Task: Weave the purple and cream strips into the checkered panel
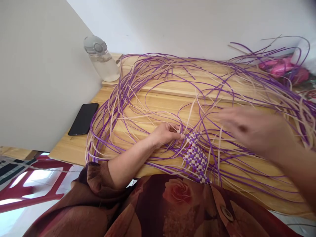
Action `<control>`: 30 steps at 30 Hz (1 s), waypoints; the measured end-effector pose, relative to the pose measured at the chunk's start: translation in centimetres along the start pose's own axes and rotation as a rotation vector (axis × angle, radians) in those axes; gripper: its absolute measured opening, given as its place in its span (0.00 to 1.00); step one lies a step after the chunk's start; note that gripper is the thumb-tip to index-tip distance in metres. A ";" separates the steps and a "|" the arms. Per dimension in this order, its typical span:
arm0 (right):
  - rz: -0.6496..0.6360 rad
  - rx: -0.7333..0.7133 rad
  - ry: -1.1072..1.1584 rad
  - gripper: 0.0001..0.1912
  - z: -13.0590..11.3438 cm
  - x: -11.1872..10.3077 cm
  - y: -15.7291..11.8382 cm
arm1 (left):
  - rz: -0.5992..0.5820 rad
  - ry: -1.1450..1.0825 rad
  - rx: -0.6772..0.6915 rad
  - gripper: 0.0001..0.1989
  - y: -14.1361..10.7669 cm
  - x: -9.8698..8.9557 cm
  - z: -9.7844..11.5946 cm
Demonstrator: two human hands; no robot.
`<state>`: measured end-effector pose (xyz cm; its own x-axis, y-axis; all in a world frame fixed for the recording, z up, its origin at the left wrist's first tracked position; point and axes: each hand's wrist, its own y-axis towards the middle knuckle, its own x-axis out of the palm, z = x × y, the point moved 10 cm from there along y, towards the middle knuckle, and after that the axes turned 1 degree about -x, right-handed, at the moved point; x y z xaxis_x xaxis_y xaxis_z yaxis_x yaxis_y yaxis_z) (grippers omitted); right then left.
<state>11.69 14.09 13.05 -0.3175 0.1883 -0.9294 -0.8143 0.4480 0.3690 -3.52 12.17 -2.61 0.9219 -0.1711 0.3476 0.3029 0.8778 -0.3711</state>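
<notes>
In front of you stretches a pale wooden table [61, 146], with a wall behind it. Over much of it sprawl long, thin purple and cream strips [127, 87], looping in a wide arc around the back and both sides. At the back left, near the wall, stands a clear bottle [106, 65] with a grey lid; at the far right, behind the strips, lies a pink bundle [281, 67]. Your right hand [254, 130] is raised over the strips, blurred, so you cannot tell whether its fingers hold one. Your left hand [166, 135] pinches the upper left edge of the woven piece [196, 156] between thumb and fingers. That purple-and-cream checked piece lies near the table's front edge, close to your body, loose strips trailing from it. A black phone [84, 119] lies flat at the left.
</notes>
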 end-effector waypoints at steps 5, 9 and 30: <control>-0.131 -0.273 -0.065 0.14 -7.0 7.0 2.9 | -0.002 -0.020 0.002 0.19 0.0 0.1 0.0; -0.368 -0.049 -0.080 0.08 -4.8 7.4 3.4 | 0.016 -0.039 -0.030 0.19 0.3 -0.1 -0.7; -0.404 0.588 0.668 0.18 -3.5 9.5 0.2 | -0.013 -0.082 -0.061 0.22 0.1 0.3 -1.1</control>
<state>6.82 12.90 4.22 -0.4252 -0.5282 -0.7350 -0.6074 0.7685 -0.2009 -2.93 11.72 -3.45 0.8959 -0.1430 0.4206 0.3309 0.8466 -0.4169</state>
